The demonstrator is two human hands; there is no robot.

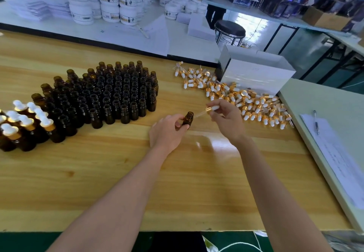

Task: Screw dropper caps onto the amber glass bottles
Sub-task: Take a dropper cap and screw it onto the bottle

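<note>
My left hand (167, 131) grips a small open amber bottle (188, 118) just above the wooden table (137, 182). My right hand (226, 119) pinches a dropper cap (209, 109) with a gold collar and white bulb. Its glass pipette points left at the bottle's mouth. A block of several open amber bottles (110, 94) stands to the left. Several capped bottles (25, 125) stand at the far left. A heap of loose dropper caps (242, 98) lies to the right, behind my right hand.
A white box (256, 74) stands behind the cap heap. At the right, a pale board (319, 104) carries a sheet of paper (334, 161) and a pen (315, 120). White jars (110, 5) are stacked on the far bench, beside a black stool (229, 30).
</note>
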